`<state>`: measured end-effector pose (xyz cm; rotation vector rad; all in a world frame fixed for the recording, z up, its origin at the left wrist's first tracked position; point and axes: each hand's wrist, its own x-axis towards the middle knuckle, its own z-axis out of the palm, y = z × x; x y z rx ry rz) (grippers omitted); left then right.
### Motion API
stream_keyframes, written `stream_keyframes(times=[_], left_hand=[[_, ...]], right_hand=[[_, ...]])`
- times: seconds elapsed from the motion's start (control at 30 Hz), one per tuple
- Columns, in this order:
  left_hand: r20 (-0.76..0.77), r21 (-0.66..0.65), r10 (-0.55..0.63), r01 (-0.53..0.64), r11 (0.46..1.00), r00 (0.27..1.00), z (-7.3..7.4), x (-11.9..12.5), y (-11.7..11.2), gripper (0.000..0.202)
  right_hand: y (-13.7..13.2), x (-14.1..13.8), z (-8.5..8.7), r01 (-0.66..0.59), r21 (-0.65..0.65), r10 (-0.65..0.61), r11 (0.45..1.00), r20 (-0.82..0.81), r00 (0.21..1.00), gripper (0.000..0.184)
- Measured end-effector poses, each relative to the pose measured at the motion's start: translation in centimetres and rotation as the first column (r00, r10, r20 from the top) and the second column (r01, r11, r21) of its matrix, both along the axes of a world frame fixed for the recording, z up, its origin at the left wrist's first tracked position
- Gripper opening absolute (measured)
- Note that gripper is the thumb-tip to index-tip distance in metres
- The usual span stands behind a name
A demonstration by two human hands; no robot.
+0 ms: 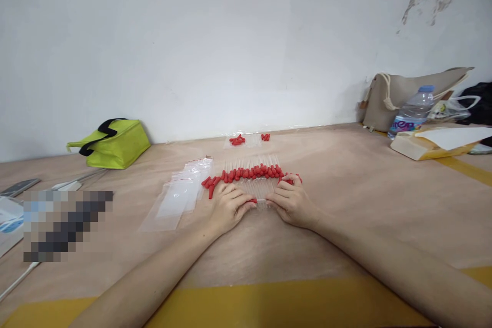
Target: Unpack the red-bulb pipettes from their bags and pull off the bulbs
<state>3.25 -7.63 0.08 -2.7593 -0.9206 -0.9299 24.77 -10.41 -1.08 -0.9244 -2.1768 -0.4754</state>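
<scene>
Near the middle of the table, my left hand (229, 206) pinches a small red rubber bulb (253, 200) between thumb and fingers. Facing it, my right hand (291, 200) grips a thin clear tube (262, 200) that lies level, its left end at the bulb; how far it sits inside cannot be told. Just beyond both hands runs a row of clear droppers with red bulbs (251, 171), bulbs toward me. Bare clear tubes (258, 188) lie between the hands. Loose red bulbs (210, 184) are beside my left hand, and more show behind my right fingers.
Clear zip bags (179, 197) lie left of the hands. By the wall is another clear bag with red bulbs (237, 140). A green bag (117, 143) and phone (21, 187) are at left. A water bottle (413, 110), beige bag (403, 95) and yellow-white packet (434, 144) stand right.
</scene>
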Motion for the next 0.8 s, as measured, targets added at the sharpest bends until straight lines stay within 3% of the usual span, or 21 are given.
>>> stream_keyframes(times=[0.53,0.8], left_hand=[[-0.101,0.050,0.006,-0.001,0.999,0.995,0.5,-0.2,-0.6,0.027],[-0.023,0.013,0.025,-0.025,1.000,0.999,0.0,-1.6,-0.5,0.023]], right_hand=[[-0.4,0.4,0.2,-0.007,-0.041,0.009,0.999,0.054,0.998,0.022],[-0.4,1.8,-0.3,0.011,-0.064,-0.012,0.998,-0.014,1.000,0.020]])
